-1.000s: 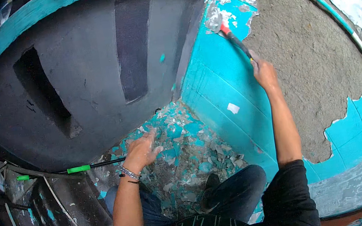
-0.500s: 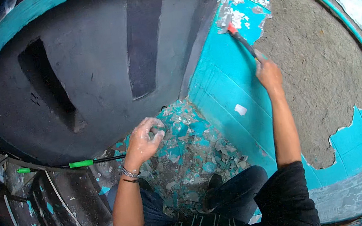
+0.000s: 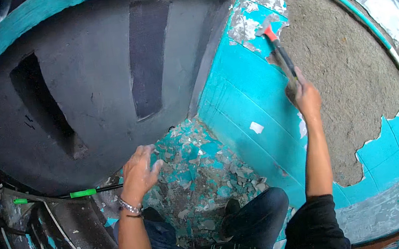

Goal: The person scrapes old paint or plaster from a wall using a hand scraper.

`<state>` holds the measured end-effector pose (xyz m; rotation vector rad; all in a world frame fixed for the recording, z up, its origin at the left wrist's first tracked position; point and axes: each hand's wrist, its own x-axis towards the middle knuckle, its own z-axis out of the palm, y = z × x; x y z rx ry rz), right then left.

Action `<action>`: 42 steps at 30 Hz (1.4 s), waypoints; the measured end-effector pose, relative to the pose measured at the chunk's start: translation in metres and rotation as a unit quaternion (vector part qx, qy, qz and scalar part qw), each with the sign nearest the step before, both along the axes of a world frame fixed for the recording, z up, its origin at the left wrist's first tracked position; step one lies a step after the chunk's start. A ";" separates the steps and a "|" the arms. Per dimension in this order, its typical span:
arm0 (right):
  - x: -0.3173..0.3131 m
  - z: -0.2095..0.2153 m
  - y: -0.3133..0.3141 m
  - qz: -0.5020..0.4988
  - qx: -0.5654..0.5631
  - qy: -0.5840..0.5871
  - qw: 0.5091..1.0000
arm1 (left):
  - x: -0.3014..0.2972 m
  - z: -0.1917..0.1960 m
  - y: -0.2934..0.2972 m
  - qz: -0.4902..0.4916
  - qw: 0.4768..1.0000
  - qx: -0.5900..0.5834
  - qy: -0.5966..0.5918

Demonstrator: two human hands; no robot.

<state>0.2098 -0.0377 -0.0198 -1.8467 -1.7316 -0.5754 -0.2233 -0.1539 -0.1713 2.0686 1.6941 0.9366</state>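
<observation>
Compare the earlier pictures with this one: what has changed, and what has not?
The red-and-black scraper moved right across the turquoise painted wall toward the rough grey bare patch, with the right hand. The bare left hand shifted left. Nothing was grasped or released; the right hand still grips the scraper. The black rod with green grips stayed put.
</observation>
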 end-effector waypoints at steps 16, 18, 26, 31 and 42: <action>-0.008 0.082 -0.018 -0.029 0.025 -0.148 0.988 | 0.014 -0.009 0.001 -0.048 0.997 -0.033 0.048; -0.004 0.085 -0.012 -0.105 -0.003 -0.163 0.981 | 0.022 -0.011 0.002 -0.058 0.995 -0.044 0.062; -0.056 0.091 0.062 -0.051 -0.051 -0.145 0.987 | 0.028 -0.016 0.008 -0.081 0.994 -0.036 0.061; -0.031 0.093 0.012 -0.057 -0.040 -0.177 0.982 | 0.009 -0.009 -0.006 -0.057 0.991 -0.098 0.065; -0.065 0.082 0.048 -0.075 -0.083 -0.167 0.980 | 0.007 -0.022 0.000 -0.044 0.994 -0.078 0.069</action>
